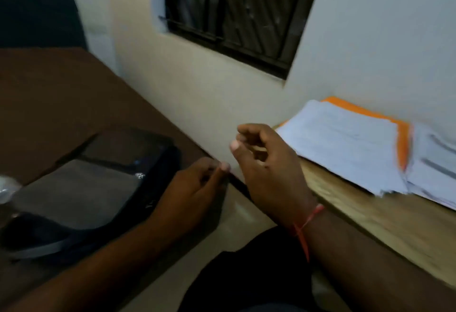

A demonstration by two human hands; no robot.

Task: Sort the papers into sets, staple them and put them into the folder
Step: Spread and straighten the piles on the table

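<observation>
Orange folder (403, 139) is lying on the pale wooden worktop (370, 213) with white papers (345, 146) stacked on it. The right hand (266, 166) is hovering near them, fingers loosely curled, holding nothing. The left hand (195, 188) is curling at a black bag (81, 188), and I cannot tell through the blur whether it is gripping anything

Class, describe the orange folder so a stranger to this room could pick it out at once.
From the dark barred window, look down right to the pale wooden desk against the wall. The folder lies flat there under a stack of white papers, showing only as a bright orange band along the stack's far and right edges.
</observation>
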